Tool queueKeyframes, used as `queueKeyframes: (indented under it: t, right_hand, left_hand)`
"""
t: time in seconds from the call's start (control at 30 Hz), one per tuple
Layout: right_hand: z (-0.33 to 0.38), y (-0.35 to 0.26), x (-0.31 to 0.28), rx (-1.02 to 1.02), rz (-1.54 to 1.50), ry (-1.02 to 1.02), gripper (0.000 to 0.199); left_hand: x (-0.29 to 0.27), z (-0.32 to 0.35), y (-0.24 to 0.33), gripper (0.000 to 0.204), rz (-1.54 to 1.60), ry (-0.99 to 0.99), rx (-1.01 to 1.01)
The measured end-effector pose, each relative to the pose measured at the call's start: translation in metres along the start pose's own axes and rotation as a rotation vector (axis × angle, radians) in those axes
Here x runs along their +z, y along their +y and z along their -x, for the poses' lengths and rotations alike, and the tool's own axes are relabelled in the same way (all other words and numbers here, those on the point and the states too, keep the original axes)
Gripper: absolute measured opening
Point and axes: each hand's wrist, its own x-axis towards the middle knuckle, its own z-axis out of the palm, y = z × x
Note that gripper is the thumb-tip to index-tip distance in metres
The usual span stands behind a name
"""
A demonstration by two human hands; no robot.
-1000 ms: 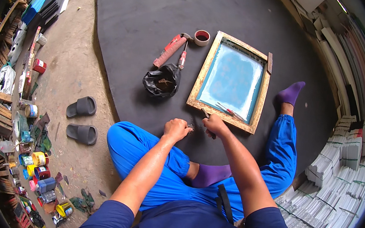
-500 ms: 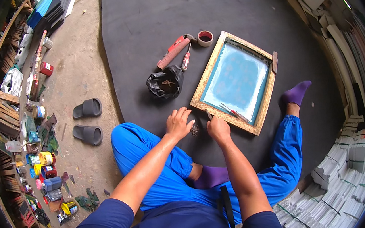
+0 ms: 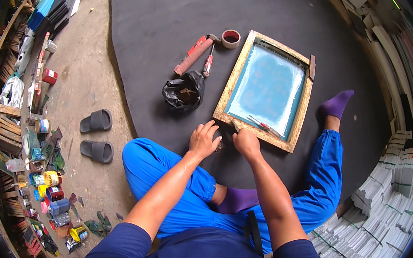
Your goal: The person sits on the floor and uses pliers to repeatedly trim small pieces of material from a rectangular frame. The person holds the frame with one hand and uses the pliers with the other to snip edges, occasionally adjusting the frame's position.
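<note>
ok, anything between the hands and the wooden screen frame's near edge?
Nothing visible. The right hand sits right at the near edge of the wooden screen frame; the left hand is just short of it on the dark mat. The black bag lies off to the left, clear of both.

Over the last second our left hand (image 3: pixel 204 140) has opened from a loose curl, its fingers now spread on the dark mat (image 3: pixel 168 14). Our right hand (image 3: pixel 246 142) has edged closer beside it, at the wooden frame's (image 3: pixel 226 93) near corner.

Wooden frame (image 3: pixel 231 89) lies right of bag (image 3: pixel 184 91), behind both hands (image 3: pixel 225 142).
</note>
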Motion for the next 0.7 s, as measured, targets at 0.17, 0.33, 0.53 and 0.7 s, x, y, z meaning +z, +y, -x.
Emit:
queueKeyframes:
  t: [0.17,0.33,0.53,0.7]
  right_hand:
    - [0.011,0.005,0.026,0.072,-0.193,0.059,0.036]
    - [0.037,-0.002,0.027,-0.118,-0.145,-0.116,0.032]
    - [0.017,0.028,0.032,-0.122,-0.538,-0.551,0.029]
    - [-0.001,0.026,-0.009,0.097,-0.683,-0.708,0.041]
  left_hand:
    - [-0.002,-0.002,-0.003,0.040,0.064,0.033,0.012]
    - [-0.001,-0.002,-0.009,0.021,0.066,0.048,0.093]
    - [0.004,0.004,-0.015,0.007,0.038,0.059,0.063]
    - [0.002,0.011,-0.024,0.014,0.011,-0.061,-0.076]
